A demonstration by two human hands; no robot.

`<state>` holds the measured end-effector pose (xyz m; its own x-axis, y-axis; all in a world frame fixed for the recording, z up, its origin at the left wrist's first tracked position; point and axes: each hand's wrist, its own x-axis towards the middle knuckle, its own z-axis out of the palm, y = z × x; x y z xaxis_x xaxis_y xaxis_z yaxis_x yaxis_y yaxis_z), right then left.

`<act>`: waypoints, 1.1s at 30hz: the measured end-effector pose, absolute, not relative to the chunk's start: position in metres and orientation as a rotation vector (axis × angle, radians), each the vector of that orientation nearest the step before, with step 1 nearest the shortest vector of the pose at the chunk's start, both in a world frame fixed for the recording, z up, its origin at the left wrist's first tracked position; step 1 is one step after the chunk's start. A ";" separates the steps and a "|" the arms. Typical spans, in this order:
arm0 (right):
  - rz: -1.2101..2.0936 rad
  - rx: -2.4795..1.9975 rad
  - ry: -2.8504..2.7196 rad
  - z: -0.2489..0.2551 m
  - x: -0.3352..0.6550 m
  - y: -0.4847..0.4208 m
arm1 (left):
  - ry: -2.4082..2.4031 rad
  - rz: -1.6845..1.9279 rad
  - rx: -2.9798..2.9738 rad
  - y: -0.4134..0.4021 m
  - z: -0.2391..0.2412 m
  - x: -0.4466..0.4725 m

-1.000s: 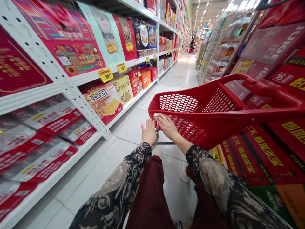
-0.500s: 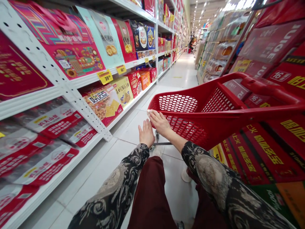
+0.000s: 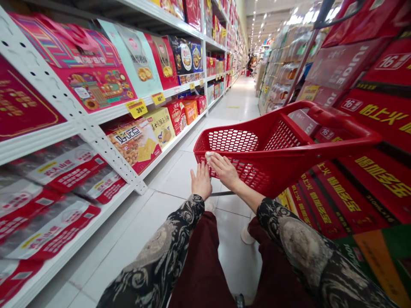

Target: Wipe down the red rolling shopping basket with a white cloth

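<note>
A red plastic shopping cart (image 3: 282, 149) with a perforated basket stands before me. My right hand (image 3: 224, 170) is at the near side of its basket, just below the rim and close to the left corner. A small white cloth or tissue (image 3: 209, 155) shows at its fingertips, pressed between them and the cart; most of it is hidden under the fingers. My left hand (image 3: 201, 180) is beside the right one, its fingers stretched out and holding nothing. Its fingertips are at the basket's lower left corner; whether they touch it I cannot tell.
White shelving (image 3: 112, 154) with boxed snacks and bottle packs lines the left side. Stacked red drink cartons (image 3: 379, 171) rise close on the right, behind the cart. A tiled aisle (image 3: 236, 100) runs ahead, with a person (image 3: 249, 64) far down it.
My right hand has slid with the white cloth from the basket's corner a little rightward along its near side. My left hand has come closer to the basket. The view has shifted slightly.
</note>
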<state>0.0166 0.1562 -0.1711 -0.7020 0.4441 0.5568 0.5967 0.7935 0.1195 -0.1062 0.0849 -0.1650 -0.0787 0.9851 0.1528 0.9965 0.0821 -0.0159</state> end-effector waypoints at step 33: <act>-0.625 -1.208 -1.933 -0.097 0.172 0.141 | -2.039 -0.221 -2.179 0.132 -0.120 -0.058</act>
